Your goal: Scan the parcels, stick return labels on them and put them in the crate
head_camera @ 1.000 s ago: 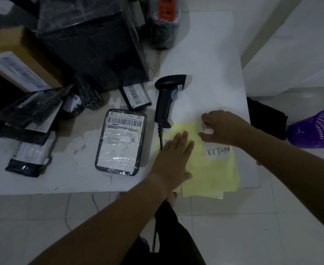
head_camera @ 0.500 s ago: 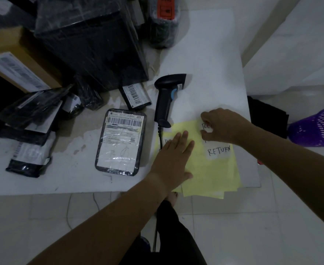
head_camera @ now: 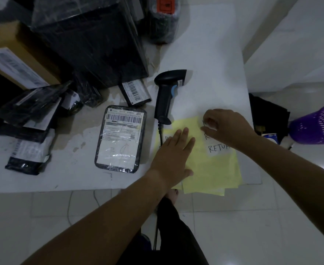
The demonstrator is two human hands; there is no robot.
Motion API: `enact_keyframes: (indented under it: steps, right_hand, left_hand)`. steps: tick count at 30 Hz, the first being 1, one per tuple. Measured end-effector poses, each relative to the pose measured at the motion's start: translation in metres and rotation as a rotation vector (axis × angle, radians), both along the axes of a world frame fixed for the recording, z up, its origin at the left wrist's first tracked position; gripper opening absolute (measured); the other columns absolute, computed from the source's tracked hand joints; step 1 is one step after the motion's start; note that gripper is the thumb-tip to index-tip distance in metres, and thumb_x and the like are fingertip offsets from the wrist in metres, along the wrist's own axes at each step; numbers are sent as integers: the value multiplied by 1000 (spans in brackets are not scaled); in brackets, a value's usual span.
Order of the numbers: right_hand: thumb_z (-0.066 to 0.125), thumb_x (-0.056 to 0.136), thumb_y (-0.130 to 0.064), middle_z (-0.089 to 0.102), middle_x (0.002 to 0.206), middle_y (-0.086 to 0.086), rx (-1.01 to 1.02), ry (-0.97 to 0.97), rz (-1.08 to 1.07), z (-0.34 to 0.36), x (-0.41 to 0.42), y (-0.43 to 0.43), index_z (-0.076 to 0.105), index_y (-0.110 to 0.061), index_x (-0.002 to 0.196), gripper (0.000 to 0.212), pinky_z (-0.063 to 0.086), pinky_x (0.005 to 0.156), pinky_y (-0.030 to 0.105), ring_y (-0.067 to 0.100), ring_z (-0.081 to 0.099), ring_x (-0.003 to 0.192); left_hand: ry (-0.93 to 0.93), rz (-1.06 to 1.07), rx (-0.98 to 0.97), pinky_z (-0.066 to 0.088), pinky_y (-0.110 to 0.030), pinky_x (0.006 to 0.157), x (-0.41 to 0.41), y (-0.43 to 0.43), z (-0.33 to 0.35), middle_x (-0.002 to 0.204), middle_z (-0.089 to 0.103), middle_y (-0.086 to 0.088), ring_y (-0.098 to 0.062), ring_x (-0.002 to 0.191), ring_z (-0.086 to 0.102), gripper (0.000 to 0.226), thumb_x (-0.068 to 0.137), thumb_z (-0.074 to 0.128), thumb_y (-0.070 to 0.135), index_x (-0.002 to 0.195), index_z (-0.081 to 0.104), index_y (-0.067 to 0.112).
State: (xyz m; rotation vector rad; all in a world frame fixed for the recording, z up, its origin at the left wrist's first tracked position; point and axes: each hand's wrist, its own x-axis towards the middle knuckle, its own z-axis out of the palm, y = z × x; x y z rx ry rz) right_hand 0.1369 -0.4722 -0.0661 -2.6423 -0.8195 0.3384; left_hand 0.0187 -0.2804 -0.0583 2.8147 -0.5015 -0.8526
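- L hand (head_camera: 173,150): flat, fingers straight, pressing the yellow sheet (head_camera: 214,169) down just below the scanner (head_camera: 166,96) handle end.
- R hand (head_camera: 226,127): fingers curled, thumb + fingertip seem to nip the edge of the top label (head_camera: 204,124) on that sheet, below-right of the scanner.
- 2nd label (head_camera: 217,149), reading "RETU…", lies lower on the same sheet, partly under the R wrist.
- Step, I'd say: peeling a return label off its backing; not yet free.
- Parcel (head_camera: 120,138), barcode up, lies just left of the scanner handle, untouched. More parcels piled further left + behind the scanner.
- Next calls for: L pins the sheet while R lifts the corner slowly so the label doesn't tear or fold on itself, then carries it left past the scanner to the parcel.
- Purple basket (head_camera: 317,125) on the floor, well right of the scanner: prob. the crate, can't be sure.
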Motion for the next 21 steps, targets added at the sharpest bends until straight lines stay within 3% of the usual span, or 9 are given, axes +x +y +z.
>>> enact_keyframes:
  steps: [9,21]
  right_hand:
    - [63,83,-14,56,71,6,-80,-117,-12,-6,-21,16,57,-9,79,9,49,50,36,27,54,56]
    - [60,88,-9,50,73,8,61,-117,-144,-11,-28,18,56,-4,81,9,45,48,37,23,45,55]
  left_hand:
    - [-10,-13,12,1,-42,127,0,1,2,165,-27,-12,-29,154,-17,97,98,51,57,161,-9,16]
    - [-6,-24,34,1,-42,126,0,1,1,164,-28,-12,-29,154,-18,97,98,50,59,161,-10,16]
